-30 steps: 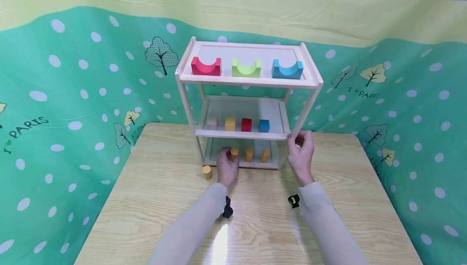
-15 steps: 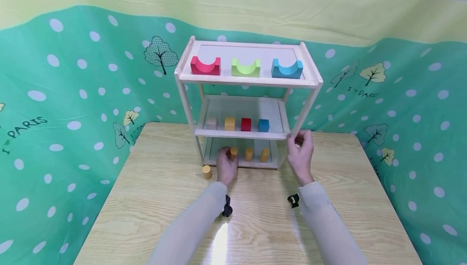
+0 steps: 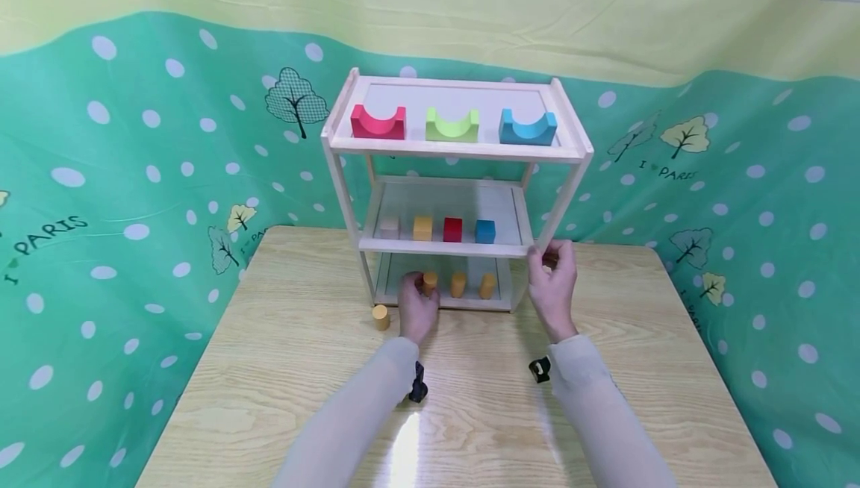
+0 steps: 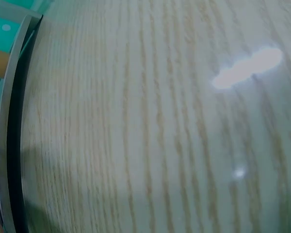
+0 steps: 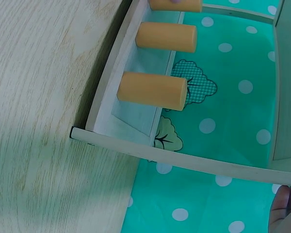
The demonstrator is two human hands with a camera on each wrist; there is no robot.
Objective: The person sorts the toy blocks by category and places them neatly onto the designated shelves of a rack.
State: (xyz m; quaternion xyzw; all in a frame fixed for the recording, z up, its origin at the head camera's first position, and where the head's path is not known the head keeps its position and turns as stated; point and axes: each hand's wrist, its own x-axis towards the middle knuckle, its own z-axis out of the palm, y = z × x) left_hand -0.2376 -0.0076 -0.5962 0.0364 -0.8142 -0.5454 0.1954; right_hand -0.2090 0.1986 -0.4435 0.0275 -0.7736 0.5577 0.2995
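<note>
In the head view, my left hand reaches onto the bottom level of a white wooden shelf rack. Its fingers and thumb pinch the leftmost of the orange wooden cylinders, which stands upright there. Two more upright cylinders stand to its right. My right hand grips the rack's front right post at middle-shelf height; only its fingers show in the right wrist view. A separate orange cylinder stands on the table, left of my left hand.
On the middle shelf sit a pale cube, a yellow cube, a red cube and a blue cube. Red, green and blue arch blocks line the top. A patterned curtain surrounds the wooden table.
</note>
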